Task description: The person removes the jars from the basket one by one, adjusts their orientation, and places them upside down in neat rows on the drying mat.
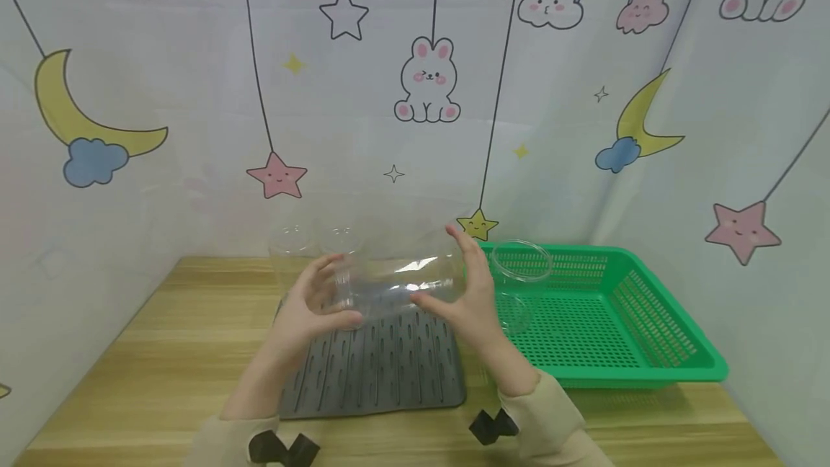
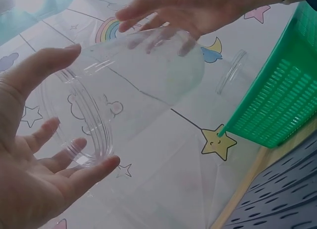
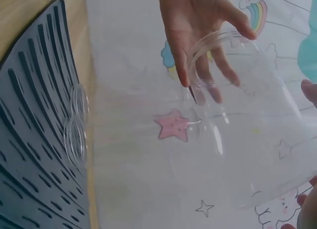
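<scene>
A clear plastic jar (image 1: 402,283) lies on its side in the air over the grey ribbed mat (image 1: 382,373), held between both hands. My left hand (image 1: 311,308) grips its ringed mouth; in the left wrist view the thumb is at the upper side of the rim (image 2: 91,110) and the fingers lie below. My right hand (image 1: 470,301) holds the closed end, thumb in front and fingers spread around the far side. Only the right hand's fingertips (image 3: 309,93) show at the edge of the right wrist view. Nothing is visible inside the jar.
Two more clear jars, one on the left (image 1: 292,240) and one beside it (image 1: 340,236), stand at the mat's back edge. A green plastic basket (image 1: 674,308) on the right holds another clear jar (image 1: 521,277). A printed cloth (image 1: 363,121) hangs behind the wooden table (image 1: 162,352).
</scene>
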### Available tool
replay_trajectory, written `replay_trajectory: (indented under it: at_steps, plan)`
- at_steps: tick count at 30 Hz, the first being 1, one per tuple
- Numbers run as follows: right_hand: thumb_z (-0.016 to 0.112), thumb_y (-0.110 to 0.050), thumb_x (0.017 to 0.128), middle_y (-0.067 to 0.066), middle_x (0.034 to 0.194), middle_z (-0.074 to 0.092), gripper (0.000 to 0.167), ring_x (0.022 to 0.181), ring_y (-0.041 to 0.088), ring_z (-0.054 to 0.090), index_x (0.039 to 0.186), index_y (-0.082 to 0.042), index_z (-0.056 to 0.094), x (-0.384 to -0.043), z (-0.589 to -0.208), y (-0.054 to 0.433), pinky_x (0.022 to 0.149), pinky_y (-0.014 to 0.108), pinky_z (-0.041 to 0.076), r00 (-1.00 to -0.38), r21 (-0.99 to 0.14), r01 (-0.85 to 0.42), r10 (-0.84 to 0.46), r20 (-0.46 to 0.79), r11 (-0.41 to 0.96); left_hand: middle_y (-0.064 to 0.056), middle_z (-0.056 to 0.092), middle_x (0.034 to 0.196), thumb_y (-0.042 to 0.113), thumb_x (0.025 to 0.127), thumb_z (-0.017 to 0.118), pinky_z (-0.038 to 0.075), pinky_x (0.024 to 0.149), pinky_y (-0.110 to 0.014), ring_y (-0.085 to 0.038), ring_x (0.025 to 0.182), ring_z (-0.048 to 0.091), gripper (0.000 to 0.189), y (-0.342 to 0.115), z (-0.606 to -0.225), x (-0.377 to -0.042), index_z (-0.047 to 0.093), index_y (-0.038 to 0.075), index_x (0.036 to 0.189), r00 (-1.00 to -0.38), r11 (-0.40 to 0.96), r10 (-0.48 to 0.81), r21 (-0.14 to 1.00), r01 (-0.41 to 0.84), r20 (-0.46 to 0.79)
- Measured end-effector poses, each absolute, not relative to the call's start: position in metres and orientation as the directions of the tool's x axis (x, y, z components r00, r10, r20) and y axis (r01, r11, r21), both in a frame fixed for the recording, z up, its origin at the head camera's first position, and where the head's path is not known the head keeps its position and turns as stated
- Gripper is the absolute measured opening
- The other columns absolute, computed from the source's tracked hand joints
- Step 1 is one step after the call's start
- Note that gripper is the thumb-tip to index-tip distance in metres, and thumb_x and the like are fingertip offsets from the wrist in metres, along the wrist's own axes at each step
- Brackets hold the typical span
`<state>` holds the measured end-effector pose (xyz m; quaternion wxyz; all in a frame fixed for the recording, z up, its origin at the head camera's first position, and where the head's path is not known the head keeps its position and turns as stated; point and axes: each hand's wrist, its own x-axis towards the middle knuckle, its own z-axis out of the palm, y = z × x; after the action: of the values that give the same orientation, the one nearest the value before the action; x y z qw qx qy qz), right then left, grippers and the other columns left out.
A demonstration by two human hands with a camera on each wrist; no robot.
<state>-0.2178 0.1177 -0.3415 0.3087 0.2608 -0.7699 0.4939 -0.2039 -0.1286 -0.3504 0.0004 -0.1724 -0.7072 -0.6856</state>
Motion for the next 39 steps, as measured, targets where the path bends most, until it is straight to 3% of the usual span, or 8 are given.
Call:
replay_trajectory:
  at_steps: [6,9,14,17,22,28,39]
  plan:
    - [0.074,-0.066,0.072,0.003,0.158,0.032,0.108,0.146,0.027,0.027,0.155,-0.019,0.023,-0.219,-0.347,0.122,0.114,0.066,0.023,-0.809,-0.802,-0.586,-0.021,0.588,0.117,-0.004,0.044,0.147,-0.004,0.08,0.068,0.048,0.101,-0.029,-0.018,0.13,0.049,0.077,-0.132,-0.352,-0.206,0.035,0.019,0.145,-0.899,-0.175,0.237,0.926,0.333,0.368]
    - [0.077,-0.064,0.07,0.006,0.161,0.025,0.117,0.149,0.031,0.021,0.156,-0.015,0.015,-0.219,-0.351,0.12,0.117,0.066,0.017,-0.855,-0.856,-0.518,-0.035,0.517,0.004,0.001,0.047,0.142,-0.006,0.08,0.066,0.051,0.099,-0.029,-0.012,0.124,0.053,0.074,-0.132,-0.355,-0.208,0.037,0.02,0.143,-0.869,-0.256,0.24,0.892,0.374,0.433]
    - [0.083,-0.053,0.068,0.014,0.161,0.021,0.123,0.147,0.037,0.024,0.157,-0.012,0.01,-0.222,-0.363,0.113,0.117,0.058,0.026,-0.911,-0.903,-0.37,-0.107,0.399,-0.218,0.001,0.047,0.142,-0.008,0.082,0.062,0.052,0.099,-0.033,-0.013,0.123,0.054,0.072,-0.129,-0.358,-0.211,0.036,0.019,0.143,-0.822,-0.356,0.255,0.84,0.409,0.509]
    - [0.085,-0.049,0.067,0.016,0.158,0.028,0.121,0.143,0.032,0.033,0.156,-0.009,0.012,-0.224,-0.37,0.109,0.116,0.052,0.031,-0.914,-0.891,-0.303,-0.161,0.372,-0.339,0.0,0.046,0.142,-0.008,0.082,0.06,0.053,0.098,-0.034,-0.014,0.124,0.054,0.071,-0.127,-0.358,-0.211,0.037,0.021,0.143,-0.808,-0.39,0.259,0.823,0.414,0.529]
    - [0.083,-0.053,0.068,0.006,0.149,0.042,0.11,0.132,0.019,0.047,0.151,-0.012,0.024,-0.227,-0.378,0.101,0.111,0.045,0.041,-0.88,-0.839,-0.279,-0.226,0.418,-0.468,-0.001,0.045,0.144,-0.006,0.083,0.059,0.052,0.099,-0.034,-0.016,0.126,0.053,0.07,-0.124,-0.358,-0.209,0.037,0.023,0.143,-0.807,-0.402,0.276,0.826,0.396,0.521]
    - [0.083,-0.049,0.072,0.003,0.142,0.045,0.092,0.129,0.018,0.051,0.145,-0.018,0.035,-0.222,-0.378,0.092,0.105,0.038,0.049,-0.841,-0.759,-0.302,-0.213,0.497,-0.577,0.004,0.043,0.145,0.001,0.086,0.062,0.05,0.101,-0.033,-0.015,0.129,0.049,0.07,-0.122,-0.36,-0.209,0.033,0.024,0.145,-0.807,-0.38,0.313,0.844,0.378,0.502]
    - [0.085,-0.041,0.072,0.002,0.133,0.051,0.08,0.124,0.017,0.054,0.136,-0.019,0.043,-0.217,-0.374,0.084,0.102,0.04,0.051,-0.865,-0.686,-0.242,-0.168,0.474,-0.686,0.004,0.038,0.148,0.004,0.085,0.068,0.047,0.103,-0.032,-0.016,0.132,0.045,0.074,-0.121,-0.363,-0.211,0.031,0.024,0.146,-0.802,-0.345,0.348,0.862,0.371,0.485]
